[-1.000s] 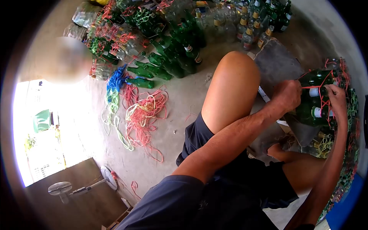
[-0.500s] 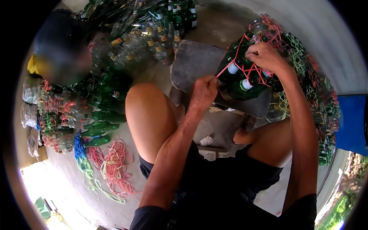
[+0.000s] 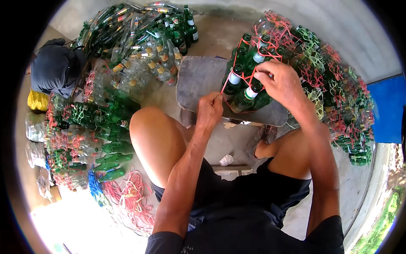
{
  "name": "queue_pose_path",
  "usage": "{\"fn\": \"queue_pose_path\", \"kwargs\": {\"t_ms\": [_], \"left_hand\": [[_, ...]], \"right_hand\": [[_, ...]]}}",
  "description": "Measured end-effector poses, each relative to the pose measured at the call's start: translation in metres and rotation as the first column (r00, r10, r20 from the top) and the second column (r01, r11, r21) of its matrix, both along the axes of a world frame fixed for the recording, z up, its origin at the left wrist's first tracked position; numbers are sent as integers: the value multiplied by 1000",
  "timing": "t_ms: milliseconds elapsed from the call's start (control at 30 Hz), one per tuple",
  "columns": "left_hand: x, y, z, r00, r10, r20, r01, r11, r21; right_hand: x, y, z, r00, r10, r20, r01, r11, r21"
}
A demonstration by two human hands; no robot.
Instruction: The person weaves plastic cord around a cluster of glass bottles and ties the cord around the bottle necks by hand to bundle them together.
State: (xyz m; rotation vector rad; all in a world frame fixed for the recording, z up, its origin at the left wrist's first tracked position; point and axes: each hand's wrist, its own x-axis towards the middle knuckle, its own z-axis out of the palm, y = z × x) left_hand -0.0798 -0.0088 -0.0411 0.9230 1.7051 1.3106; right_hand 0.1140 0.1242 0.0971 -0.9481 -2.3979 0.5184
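Observation:
A cluster of green glass bottles (image 3: 233, 86) stands on a dark board (image 3: 196, 80), with red plastic string (image 3: 249, 78) laced round and between the necks. Some bottles carry white labels. My left hand (image 3: 210, 111) is closed in a pinch on one end of the string, at the cluster's near left corner. A taut length runs from it up to the bottles. On the right side, my right hand (image 3: 281, 81) is over the necks, its thumb and forefinger pinched on the string between bottles. Its other fingers are curled, and it hides some bottles behind it.
Along the right wall are stacked string-tied bottles (image 3: 313, 76). Loose bottles (image 3: 127, 25) are piled at the back left, with clear bottles (image 3: 139, 70) nearer. Green bottles (image 3: 112, 158) lie at left beside tangled pink string (image 3: 135, 194). A dark bag-like bundle (image 3: 57, 67) sits far left.
The view has shifted, and the bottles now appear more upright. My right hand has moved from the far necks down to the string at the near right. My left hand keeps its pinch.

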Motion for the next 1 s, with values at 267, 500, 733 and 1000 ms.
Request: {"fn": "queue_pose_path", "kwargs": {"t_ms": [267, 500, 733, 1000], "left_hand": [[3, -7, 0, 987, -92, 135, 87, 995, 42], [25, -22, 8, 939, -118, 323, 111, 993, 38], [39, -32, 1, 933, -133, 335, 111, 990, 87], [40, -35, 1, 940, -154, 303, 146, 988, 49]], "right_hand": [[11, -38, -5, 972, -89, -217, 102, 994, 49], [24, -80, -31, 974, -79, -213, 63, 995, -81], [47, -102, -43, 984, -97, -149, 72, 984, -165], [65, -114, -37, 983, -103, -154, 82, 987, -138]]}}
